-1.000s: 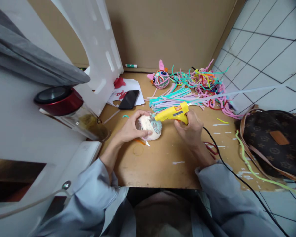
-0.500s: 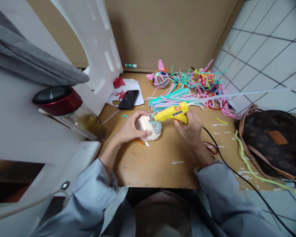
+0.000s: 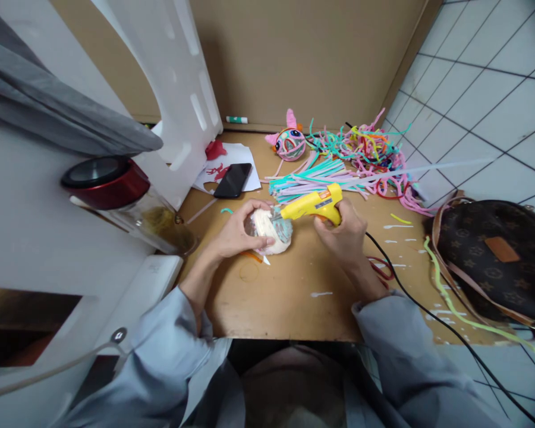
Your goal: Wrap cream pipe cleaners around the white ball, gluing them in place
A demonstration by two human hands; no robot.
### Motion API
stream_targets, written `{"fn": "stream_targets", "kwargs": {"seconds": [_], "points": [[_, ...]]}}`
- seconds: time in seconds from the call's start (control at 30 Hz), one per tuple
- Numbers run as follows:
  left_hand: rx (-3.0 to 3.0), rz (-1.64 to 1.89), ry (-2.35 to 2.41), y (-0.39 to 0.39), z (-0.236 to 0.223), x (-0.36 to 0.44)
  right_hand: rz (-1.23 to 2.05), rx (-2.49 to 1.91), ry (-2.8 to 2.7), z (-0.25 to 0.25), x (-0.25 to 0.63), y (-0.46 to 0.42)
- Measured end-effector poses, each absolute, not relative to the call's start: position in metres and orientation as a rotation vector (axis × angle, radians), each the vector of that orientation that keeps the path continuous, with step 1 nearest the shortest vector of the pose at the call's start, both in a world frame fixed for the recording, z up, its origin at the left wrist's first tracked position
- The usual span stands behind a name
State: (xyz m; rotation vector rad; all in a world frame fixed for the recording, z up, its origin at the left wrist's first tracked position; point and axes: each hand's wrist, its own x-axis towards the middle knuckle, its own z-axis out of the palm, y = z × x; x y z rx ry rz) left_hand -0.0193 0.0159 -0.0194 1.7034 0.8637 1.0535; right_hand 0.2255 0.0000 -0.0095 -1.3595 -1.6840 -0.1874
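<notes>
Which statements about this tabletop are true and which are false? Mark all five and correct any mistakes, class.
1. The right hand holds a yellow glue gun. True.
2. The left hand holds a whitish round object. True.
3. The black phone lies on the handbag. False: it rests at least partly on white paper.
4. The pink-eared figure is nearer the camera than the glue gun. False: it is farther away.
5. Teal and pink strips lie bundled beyond the glue gun. True.

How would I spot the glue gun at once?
Find the brown table, then the right hand over it. It holds the glue gun, aimed at the ball in the left hand. Unlike that pale ball, it is bright yellow and pistol-shaped.
</notes>
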Motion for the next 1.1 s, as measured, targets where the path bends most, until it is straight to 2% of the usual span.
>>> {"fn": "stream_targets", "kwargs": {"seconds": [0.33,0.43,0.7,1.1], "points": [[1.725,1.059,0.875,0.018,-0.022,-0.021,0.121,-1.776,-1.459,-0.004,0.243,0.008],[1.727,1.056,0.883,0.017,-0.02,-0.02,0.162,-1.769,-1.452,-0.003,0.247,0.005],[1.755,1.024,0.917,0.015,-0.018,-0.019,-0.122,-1.4,-1.646,-0.008,0.231,-0.007],[1.81,1.032,0.874,0.014,-0.016,-0.017,-0.261,-1.335,-1.733,-0.019,0.233,-0.006]]}}
